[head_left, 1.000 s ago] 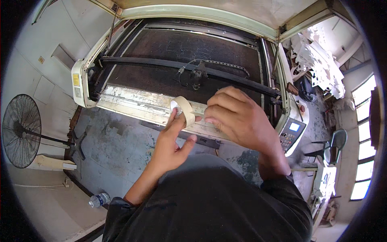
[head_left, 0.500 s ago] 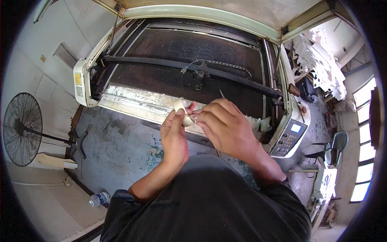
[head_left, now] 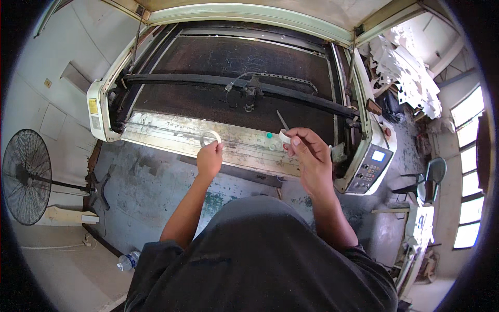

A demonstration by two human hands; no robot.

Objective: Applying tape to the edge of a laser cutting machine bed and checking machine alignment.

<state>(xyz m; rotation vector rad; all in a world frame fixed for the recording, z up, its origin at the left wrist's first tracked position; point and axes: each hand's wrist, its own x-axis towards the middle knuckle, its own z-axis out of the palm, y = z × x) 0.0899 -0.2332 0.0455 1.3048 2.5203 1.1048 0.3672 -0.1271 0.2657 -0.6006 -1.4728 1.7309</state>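
My left hand [head_left: 209, 160] is closed on a thin pale ring, which looks like a roll of tape [head_left: 218, 137]; it stands up from the fingers above the machine's front ledge. Off to the right, my right hand [head_left: 313, 158] pinches a short curled white strip [head_left: 284, 137], apparently tape. A slim pointed metal blade [head_left: 282, 120] sticks up from the same hand; its handle is hidden by the fingers. A small green cap-like piece [head_left: 269, 135] and a small clear piece lie on the pale ledge [head_left: 176, 136] between my hands.
A large flatbed cutting machine with a raised lid has a dark bed [head_left: 208, 104] crossed by a gantry [head_left: 182, 79]. Its control panel [head_left: 368, 169] is at the right. A pedestal fan [head_left: 26, 177] and a plastic bottle [head_left: 128, 261] stand left; a chair [head_left: 435, 174] is at far right.
My hands have moved apart: the left went left with the tape roll, the right moved right with the white strip and blade. The small pieces on the ledge have come into view.
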